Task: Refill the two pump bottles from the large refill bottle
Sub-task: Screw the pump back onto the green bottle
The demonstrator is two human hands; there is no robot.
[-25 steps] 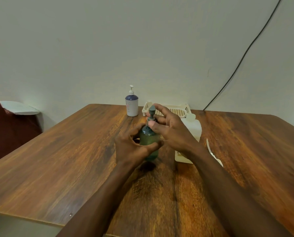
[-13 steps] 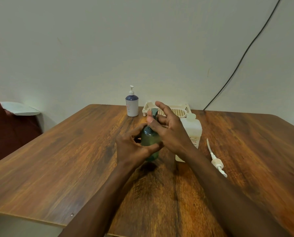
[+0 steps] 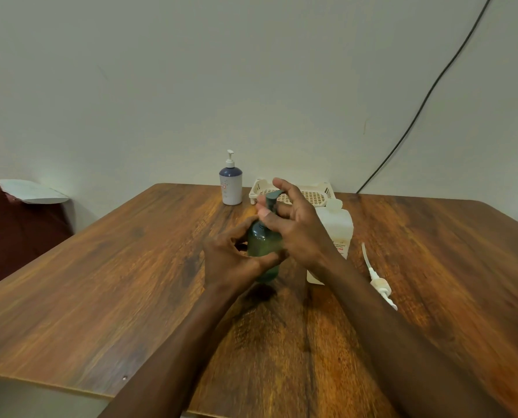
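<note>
While the green bottle (image 3: 263,247) is steadied by the curled fingers of the left hand (image 3: 230,262), its pump head (image 3: 272,198) is pinched between thumb and forefinger of the right hand (image 3: 298,233), apparently for twisting. Just right of the green bottle the refill bottle (image 3: 339,229) is stood ready, with a loose pump (image 3: 379,283) laid beyond.

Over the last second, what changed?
The right hand shifted slightly on the pump neck of the green pump bottle, and its forearm swung left, uncovering the loose white pump. The left hand grips the bottle as before; blue pump bottle, refill bottle, basket unmoved.
</note>
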